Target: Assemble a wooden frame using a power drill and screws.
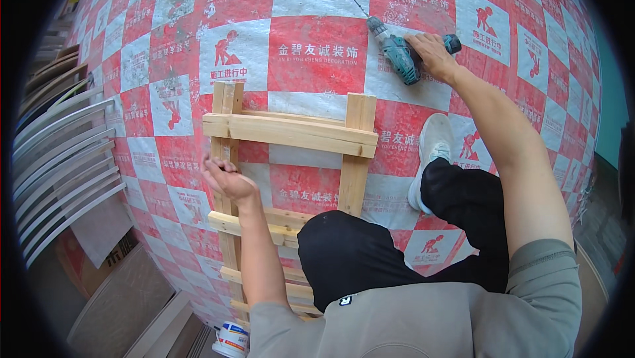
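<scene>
My right hand [431, 53] is closed around the grip of a teal and black cordless drill [401, 59] at the upper right. The drill is on its side at the floor covering, and its long thin bit points to the far left. I cannot tell whether it rests on the covering. My left hand [228, 178] is curled above the left rail of a ladder-like wooden frame [291, 134]. Whatever its fingers hold, if anything, is too small to name. Pale slats cross two rails of the frame, and my bent knee covers part of it.
A red and white checked protective sheet [317, 50] covers the floor. Several curved strips [66, 159] and panels [122, 298] are stacked along the left. A white and blue bucket [231, 339] stands at the lower left. My white shoe [436, 139] is right of the frame.
</scene>
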`<act>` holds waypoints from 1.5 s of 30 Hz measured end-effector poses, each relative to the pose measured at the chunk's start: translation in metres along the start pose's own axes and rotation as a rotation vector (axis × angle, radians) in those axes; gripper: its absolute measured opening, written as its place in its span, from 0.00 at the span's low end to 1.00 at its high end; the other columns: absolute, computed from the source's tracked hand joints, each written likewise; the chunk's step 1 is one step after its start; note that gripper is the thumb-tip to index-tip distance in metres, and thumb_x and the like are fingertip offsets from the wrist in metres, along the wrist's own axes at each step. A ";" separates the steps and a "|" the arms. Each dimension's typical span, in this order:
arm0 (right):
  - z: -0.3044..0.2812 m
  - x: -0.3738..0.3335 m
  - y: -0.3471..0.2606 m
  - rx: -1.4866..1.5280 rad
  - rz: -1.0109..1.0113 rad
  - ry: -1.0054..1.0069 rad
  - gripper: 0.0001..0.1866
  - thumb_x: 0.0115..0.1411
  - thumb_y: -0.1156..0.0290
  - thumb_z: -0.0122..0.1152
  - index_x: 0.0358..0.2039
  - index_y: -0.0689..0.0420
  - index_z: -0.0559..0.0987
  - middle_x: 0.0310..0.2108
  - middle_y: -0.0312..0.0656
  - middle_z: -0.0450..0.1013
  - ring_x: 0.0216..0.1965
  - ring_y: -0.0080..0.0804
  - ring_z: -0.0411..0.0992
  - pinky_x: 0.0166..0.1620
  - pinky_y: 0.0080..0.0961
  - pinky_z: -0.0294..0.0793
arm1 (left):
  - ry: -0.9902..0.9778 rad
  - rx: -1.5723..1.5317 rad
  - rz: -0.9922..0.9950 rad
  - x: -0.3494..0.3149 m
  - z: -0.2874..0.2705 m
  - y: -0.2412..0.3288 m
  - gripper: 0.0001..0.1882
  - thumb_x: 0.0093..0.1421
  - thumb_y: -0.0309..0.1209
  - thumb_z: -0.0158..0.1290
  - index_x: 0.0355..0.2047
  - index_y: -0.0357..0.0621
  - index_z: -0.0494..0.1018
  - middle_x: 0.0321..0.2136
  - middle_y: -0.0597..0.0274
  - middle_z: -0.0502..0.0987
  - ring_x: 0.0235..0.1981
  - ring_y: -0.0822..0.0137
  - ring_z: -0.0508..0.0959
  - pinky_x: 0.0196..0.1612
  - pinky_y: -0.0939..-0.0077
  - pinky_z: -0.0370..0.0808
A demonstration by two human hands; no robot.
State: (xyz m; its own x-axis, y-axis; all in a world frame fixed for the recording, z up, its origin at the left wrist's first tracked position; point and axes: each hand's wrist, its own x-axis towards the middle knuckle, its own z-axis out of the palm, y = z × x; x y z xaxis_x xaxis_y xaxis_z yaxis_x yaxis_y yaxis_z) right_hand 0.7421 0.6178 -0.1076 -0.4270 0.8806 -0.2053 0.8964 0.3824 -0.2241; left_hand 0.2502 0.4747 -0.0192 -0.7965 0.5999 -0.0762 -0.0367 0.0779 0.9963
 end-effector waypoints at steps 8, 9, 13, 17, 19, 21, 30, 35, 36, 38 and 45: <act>-0.099 -0.058 -0.033 0.079 -0.224 0.138 0.30 0.52 0.78 0.62 0.57 0.55 0.68 0.47 0.46 0.72 0.52 0.47 0.68 0.57 0.41 0.61 | -0.758 -0.230 -0.700 -0.084 0.051 0.029 0.09 0.68 0.28 0.53 0.44 0.38 0.70 0.23 0.74 0.63 0.20 0.81 0.57 0.24 0.83 0.55; -0.115 -0.069 -0.045 0.080 -0.276 0.132 0.29 0.53 0.76 0.62 0.56 0.55 0.68 0.46 0.46 0.72 0.51 0.47 0.69 0.56 0.42 0.62 | -0.825 -0.229 -0.759 -0.088 0.062 0.027 0.11 0.67 0.29 0.55 0.47 0.37 0.70 0.23 0.75 0.63 0.20 0.81 0.57 0.24 0.84 0.54; -0.167 -0.122 -0.088 0.137 -0.379 -0.004 0.22 0.57 0.68 0.60 0.52 0.57 0.70 0.40 0.46 0.72 0.44 0.45 0.70 0.52 0.41 0.64 | -1.080 -0.319 -0.970 -0.111 0.095 0.036 0.20 0.68 0.33 0.55 0.55 0.35 0.67 0.24 0.73 0.62 0.22 0.80 0.57 0.27 0.83 0.56; -0.171 -0.155 -0.112 0.213 -0.447 -0.149 0.21 0.58 0.66 0.57 0.52 0.57 0.71 0.39 0.44 0.72 0.45 0.41 0.71 0.54 0.40 0.63 | -1.114 -0.627 -1.060 -0.122 0.094 0.042 0.26 0.67 0.35 0.56 0.60 0.35 0.64 0.24 0.73 0.62 0.22 0.79 0.57 0.29 0.81 0.57; -0.173 -0.161 -0.119 0.229 -0.440 -0.187 0.21 0.57 0.67 0.58 0.52 0.57 0.72 0.39 0.44 0.73 0.45 0.41 0.71 0.54 0.40 0.63 | -1.062 -0.643 -1.093 -0.126 0.094 0.048 0.21 0.68 0.37 0.55 0.56 0.38 0.68 0.23 0.72 0.62 0.22 0.78 0.57 0.30 0.79 0.58; -0.170 -0.163 -0.125 0.232 -0.463 -0.225 0.22 0.56 0.67 0.60 0.52 0.56 0.72 0.39 0.44 0.73 0.45 0.40 0.71 0.54 0.40 0.63 | -1.035 -0.562 -1.070 -0.132 0.086 0.036 0.19 0.68 0.37 0.55 0.53 0.37 0.70 0.22 0.71 0.63 0.22 0.78 0.58 0.29 0.80 0.58; -0.227 -0.174 -0.174 0.375 -0.162 -0.412 0.22 0.52 0.63 0.65 0.47 0.56 0.75 0.29 0.48 0.75 0.32 0.48 0.76 0.37 0.42 0.74 | -1.059 -0.504 -1.372 -0.152 0.056 0.012 0.10 0.70 0.37 0.51 0.42 0.44 0.73 0.20 0.73 0.60 0.20 0.77 0.56 0.28 0.79 0.57; -0.243 -0.149 -0.212 0.459 0.140 -0.653 0.22 0.50 0.63 0.68 0.44 0.57 0.75 0.31 0.54 0.78 0.35 0.54 0.78 0.36 0.46 0.76 | -0.932 -0.638 -1.566 -0.168 0.051 -0.002 0.10 0.72 0.37 0.47 0.43 0.46 0.73 0.19 0.75 0.58 0.20 0.79 0.56 0.28 0.80 0.57; -0.243 -0.145 -0.216 0.442 0.177 -0.689 0.23 0.50 0.63 0.69 0.44 0.57 0.74 0.31 0.54 0.78 0.35 0.54 0.78 0.37 0.46 0.76 | -0.909 -0.638 -1.573 -0.171 0.051 -0.006 0.11 0.72 0.39 0.46 0.43 0.47 0.73 0.19 0.75 0.59 0.20 0.79 0.57 0.28 0.81 0.58; -0.239 -0.142 -0.219 0.430 0.221 -0.716 0.22 0.50 0.64 0.70 0.44 0.58 0.74 0.32 0.55 0.78 0.34 0.55 0.78 0.38 0.45 0.77 | -0.876 -0.693 -1.573 -0.177 0.054 -0.011 0.10 0.72 0.39 0.47 0.42 0.47 0.73 0.19 0.75 0.60 0.20 0.79 0.57 0.28 0.80 0.58; -0.229 -0.133 -0.226 0.431 0.259 -0.716 0.22 0.51 0.63 0.70 0.43 0.59 0.74 0.31 0.55 0.78 0.33 0.55 0.79 0.38 0.45 0.78 | -0.740 -0.738 -1.545 -0.178 0.059 -0.017 0.11 0.72 0.39 0.46 0.42 0.47 0.72 0.19 0.74 0.59 0.19 0.78 0.57 0.27 0.80 0.58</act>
State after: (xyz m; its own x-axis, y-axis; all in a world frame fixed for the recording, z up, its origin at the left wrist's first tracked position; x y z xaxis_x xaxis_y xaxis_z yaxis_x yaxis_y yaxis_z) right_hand 0.6232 0.4782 0.1882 -0.3175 0.4823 -0.8165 0.9145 -0.0720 -0.3981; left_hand 0.4282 0.4132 -0.0247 0.5760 0.5401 -0.6136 -0.7621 0.6263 -0.1640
